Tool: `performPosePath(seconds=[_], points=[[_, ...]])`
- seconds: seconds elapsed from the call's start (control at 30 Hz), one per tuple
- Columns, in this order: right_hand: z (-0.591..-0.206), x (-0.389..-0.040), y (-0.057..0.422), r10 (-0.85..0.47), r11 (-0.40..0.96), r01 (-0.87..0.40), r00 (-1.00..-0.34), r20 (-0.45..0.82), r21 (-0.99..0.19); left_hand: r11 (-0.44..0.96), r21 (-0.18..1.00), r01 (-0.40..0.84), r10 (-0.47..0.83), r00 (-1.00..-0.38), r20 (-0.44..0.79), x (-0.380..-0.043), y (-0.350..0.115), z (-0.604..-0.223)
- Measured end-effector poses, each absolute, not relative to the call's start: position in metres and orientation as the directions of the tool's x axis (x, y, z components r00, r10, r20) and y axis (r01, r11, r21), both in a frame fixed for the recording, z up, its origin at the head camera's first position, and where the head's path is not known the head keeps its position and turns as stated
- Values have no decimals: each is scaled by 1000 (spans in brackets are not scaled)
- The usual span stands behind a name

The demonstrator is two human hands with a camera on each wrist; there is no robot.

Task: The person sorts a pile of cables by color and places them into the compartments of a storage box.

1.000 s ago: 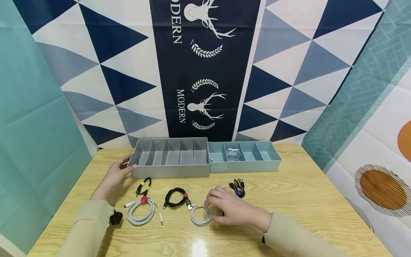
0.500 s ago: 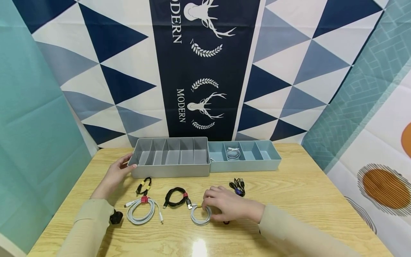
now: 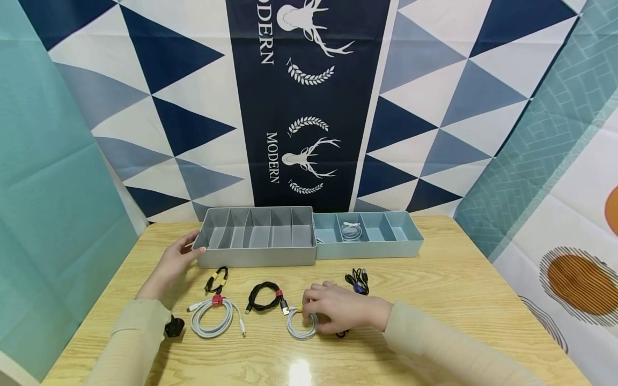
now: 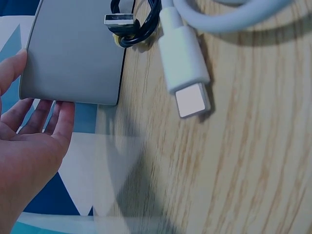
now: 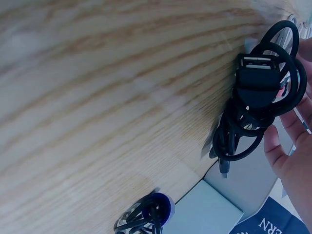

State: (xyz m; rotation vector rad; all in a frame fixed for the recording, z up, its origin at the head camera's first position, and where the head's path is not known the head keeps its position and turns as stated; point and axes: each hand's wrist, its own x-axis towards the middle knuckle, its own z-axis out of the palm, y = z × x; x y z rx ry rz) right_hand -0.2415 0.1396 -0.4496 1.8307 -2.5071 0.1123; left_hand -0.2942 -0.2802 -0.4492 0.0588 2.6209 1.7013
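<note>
In the head view my left hand point(image 3: 173, 264) holds the front left corner of a grey divided organizer box point(image 3: 256, 258). Its thumb lies on the front wall and the fingers wrap the end wall. My right hand point(image 3: 340, 306) reaches over the right side of a coiled white cable point(image 3: 300, 336) with a yellow tie, fingers bent down at the coil. Whether they pinch it I cannot tell. Under that hand, mostly hidden from above, lies a bundled black USB cable point(image 5: 256, 90), large in the right wrist view in front of the thumb and fingers.
Beside the grey box stands a blue divided box point(image 3: 369, 250) with a coiled white cable point(image 3: 351, 232) in one compartment. On the wooden table are a red-tied white cable point(image 3: 207, 335), a red-tied black cable point(image 3: 260, 307), a yellow-tied black cable point(image 3: 215, 275) and another black bundle point(image 3: 357, 280).
My right hand has shifted slightly left and away from me over the white coil, uncovering a bit of the black bundle beneath. The left hand and the boxes have stayed put.
</note>
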Motion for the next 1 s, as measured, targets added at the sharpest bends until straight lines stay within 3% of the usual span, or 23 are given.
performPosePath(seconds=[1.0], points=[[-448, -242, 141, -967, 218, -975, -210, 144, 42, 424, 906, -7, 30, -999, -21, -295, -280, -445]])
